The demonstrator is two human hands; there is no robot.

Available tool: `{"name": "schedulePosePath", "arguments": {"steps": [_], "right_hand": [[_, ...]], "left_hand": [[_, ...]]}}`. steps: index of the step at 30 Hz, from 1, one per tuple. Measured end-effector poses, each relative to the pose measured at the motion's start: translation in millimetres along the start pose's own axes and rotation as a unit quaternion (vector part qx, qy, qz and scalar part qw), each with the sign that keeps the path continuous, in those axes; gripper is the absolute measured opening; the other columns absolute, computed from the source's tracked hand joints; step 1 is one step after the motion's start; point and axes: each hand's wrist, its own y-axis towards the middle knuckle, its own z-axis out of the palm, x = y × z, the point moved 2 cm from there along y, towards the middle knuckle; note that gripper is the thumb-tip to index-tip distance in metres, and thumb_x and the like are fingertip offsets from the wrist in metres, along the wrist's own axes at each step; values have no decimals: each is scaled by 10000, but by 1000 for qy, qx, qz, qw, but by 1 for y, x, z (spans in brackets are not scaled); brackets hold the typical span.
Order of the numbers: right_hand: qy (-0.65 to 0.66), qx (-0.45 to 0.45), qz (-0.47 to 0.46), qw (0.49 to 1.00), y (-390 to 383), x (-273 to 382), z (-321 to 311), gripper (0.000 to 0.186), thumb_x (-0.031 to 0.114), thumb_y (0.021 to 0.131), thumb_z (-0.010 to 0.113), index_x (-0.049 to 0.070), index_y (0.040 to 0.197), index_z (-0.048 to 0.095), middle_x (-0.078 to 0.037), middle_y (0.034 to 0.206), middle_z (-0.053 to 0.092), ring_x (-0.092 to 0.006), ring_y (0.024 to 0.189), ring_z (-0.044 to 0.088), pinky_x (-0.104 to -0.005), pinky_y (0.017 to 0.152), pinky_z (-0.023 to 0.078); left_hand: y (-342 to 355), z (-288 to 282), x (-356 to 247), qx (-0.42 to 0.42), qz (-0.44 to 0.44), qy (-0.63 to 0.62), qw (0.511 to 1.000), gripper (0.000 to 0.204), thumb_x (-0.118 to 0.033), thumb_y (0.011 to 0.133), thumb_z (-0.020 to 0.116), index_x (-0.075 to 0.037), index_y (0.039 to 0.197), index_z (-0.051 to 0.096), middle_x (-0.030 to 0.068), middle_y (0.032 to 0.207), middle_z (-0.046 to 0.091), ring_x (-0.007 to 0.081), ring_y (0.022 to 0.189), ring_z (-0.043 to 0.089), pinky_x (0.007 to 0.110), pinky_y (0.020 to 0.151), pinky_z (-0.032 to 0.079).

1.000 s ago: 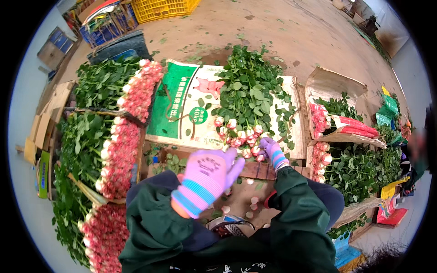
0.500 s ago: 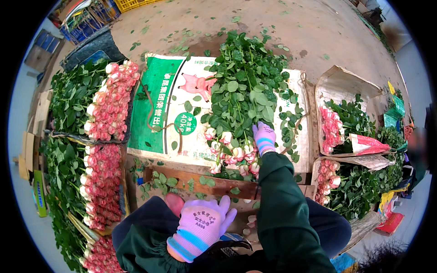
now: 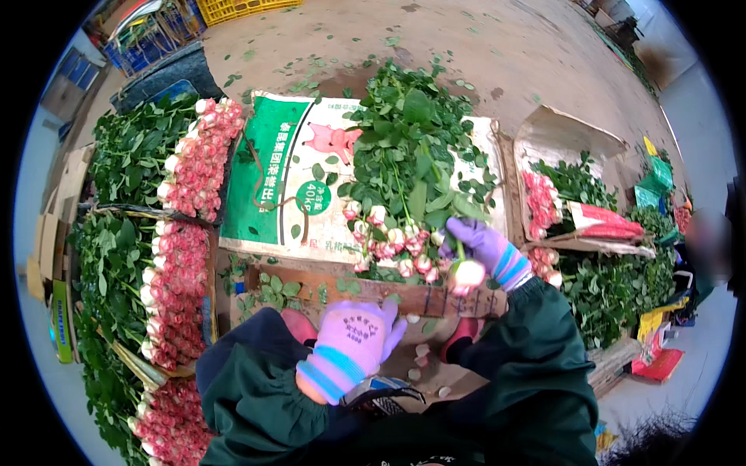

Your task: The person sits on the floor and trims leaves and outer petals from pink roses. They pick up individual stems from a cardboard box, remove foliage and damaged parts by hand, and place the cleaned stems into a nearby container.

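My right hand (image 3: 485,245), in a lilac glove with blue cuff stripes, is closed round the stem of a single rose (image 3: 467,276), just behind its bloom. The white and pink bloom points toward me. Beside that hand a loose heap of leafy roses (image 3: 408,128) lies on a printed woven sack (image 3: 260,221), blooms at the near end and foliage stretching away. Above my lap, my left hand (image 3: 347,340) wears a matching glove and holds nothing; its fingers are apart, near the wooden board (image 3: 373,297) at the sack's front edge.
Stacked bundles of pink roses (image 3: 175,291) line my left. More roses (image 3: 542,203) lie in wrappings on the right, beside a red-and-white packet (image 3: 602,220). Blue crates (image 3: 148,46) and a yellow crate (image 3: 241,8) stand far left. Loose leaves and petals dot the floor.
My right hand has come back toward me from the heap, now with one rose in it. My left hand has shifted slightly up, its fingers less spread. The view has shifted a little.
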Motion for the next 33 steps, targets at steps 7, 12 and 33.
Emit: {"name": "schedulePosePath", "arguments": {"steps": [7,12,33], "right_hand": [[62,39,-38,997,-106,-5,85,330,257,979,572,25,1209,528,-38,966,593,-140,775,581,-295,748,511],[180,18,-60,982,-110,-6,96,332,277,986,559,12,1186,564,-48,939,622,-155,803,588,-295,749,500],[249,58,-77,964,-76,8,83,351,240,981,559,44,1270,522,-57,1101,617,-152,974,616,-309,829,534]], "left_hand": [[-8,8,-10,-9,42,13,999,375,-383,930,511,-69,1102,621,160,774,668,366,694,641,473,632,492],[-2,5,-19,23,0,-11,1000,326,-371,944,498,-77,1046,593,153,739,653,336,747,651,461,668,494],[24,-11,-39,-269,128,-96,950,829,-292,682,792,-9,1379,443,128,934,691,319,750,650,392,660,501]]}}
